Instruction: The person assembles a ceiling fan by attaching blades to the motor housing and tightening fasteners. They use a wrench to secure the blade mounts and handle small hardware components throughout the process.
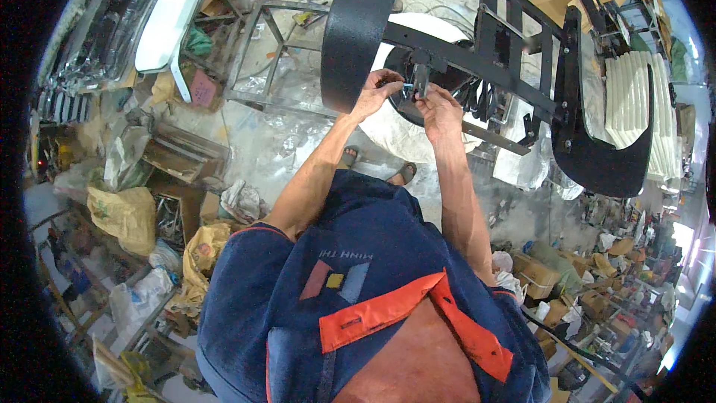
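Observation:
A large black metal frame (462, 56) with crossbars and broad curved end panels stands in front of me. From one of its bars a short black bracket (421, 75) sticks down toward me. My left hand (377, 95) is closed in a pinch on a small, thin, shiny piece (408, 85), whose tip points at the bracket; its exact kind is too small to tell. On the bracket's other side, my right hand (441, 110) has its fingertips closed around the lower end. Its thumb and fingers partly hide that spot.
Under the frame is a round white surface (395, 130) with a dark round part on it. A bare metal stand (261, 52) is at the left, beside a white panel (173, 19). Sacks (123, 216), cardboard boxes (537, 276) and stacked pale panels (630, 101) crowd both sides.

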Available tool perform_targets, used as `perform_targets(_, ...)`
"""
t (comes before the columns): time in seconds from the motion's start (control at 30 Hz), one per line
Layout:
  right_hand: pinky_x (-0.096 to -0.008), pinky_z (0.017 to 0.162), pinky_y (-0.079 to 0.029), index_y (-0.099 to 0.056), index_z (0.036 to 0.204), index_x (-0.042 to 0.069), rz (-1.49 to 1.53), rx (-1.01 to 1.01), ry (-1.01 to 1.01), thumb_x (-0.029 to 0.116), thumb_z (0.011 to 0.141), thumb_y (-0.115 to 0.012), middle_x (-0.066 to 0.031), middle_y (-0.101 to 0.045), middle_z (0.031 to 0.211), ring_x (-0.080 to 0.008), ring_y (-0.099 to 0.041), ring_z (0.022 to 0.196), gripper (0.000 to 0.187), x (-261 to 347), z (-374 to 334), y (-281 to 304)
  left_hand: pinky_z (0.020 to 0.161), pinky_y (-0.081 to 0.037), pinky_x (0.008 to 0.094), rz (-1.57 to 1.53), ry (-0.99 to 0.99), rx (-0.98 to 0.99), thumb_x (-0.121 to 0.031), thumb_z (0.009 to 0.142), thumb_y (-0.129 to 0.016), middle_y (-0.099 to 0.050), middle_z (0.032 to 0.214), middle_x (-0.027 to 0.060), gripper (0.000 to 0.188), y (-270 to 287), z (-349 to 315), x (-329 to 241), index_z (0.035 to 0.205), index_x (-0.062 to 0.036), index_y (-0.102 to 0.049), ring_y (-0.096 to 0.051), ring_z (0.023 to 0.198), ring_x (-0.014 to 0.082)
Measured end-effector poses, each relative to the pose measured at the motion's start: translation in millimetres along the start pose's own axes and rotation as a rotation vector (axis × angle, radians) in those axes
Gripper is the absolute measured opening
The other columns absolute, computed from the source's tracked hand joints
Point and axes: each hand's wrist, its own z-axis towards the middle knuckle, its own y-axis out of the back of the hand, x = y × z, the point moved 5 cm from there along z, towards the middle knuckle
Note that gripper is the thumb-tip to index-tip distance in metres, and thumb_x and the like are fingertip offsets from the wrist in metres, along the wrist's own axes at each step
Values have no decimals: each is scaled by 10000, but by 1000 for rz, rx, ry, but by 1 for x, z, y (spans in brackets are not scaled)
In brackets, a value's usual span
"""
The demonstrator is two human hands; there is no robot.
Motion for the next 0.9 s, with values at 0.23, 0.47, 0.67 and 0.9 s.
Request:
perform_targets(0.23,-323,655,-560,-654,1091,-70,-70,-41,-17,36,963,-686,-132,-715,909,-217,-700,763,169,-9,-6,-1,639,-434,240,-289,62,21,-167,942,-750,-700,872,12,220,-9,3,18,1106,-20,-755,-538,705,83)
perform_targets(0.47,-365,636,-601,-654,996,-17,-314,-88,216,57,970,-655,-106,-709,898,-215,-715,733,79,-15,-8,6,932,-582,357,-476,171,-11,-163,963,-706,-677,1210,195,481,-25,-1,34,1338,110,-577,-675,1079,246)
perform_targets(0.67,-310,513,-551,-702,957,-66,-324,-115,146,86,950,-695,-84,-696,749,-173,-677,628,153,-11,7,-8,885,-608,364,-621,95,-60,-106,1024,-631,-675,1183,167,290,-23,12,66,1225,101,-613,-688,1016,233)
perform_targets(0.9,-277,525,-544,-691,982,-85,-440,-131,310,66,987,-652,-84,-680,715,-122,-644,600,156,-1,-19,-6,650,-489,302,-803,3,131,-77,1021,-637,-709,921,79,142,-44,13,65,1098,18,-707,-596,751,135)
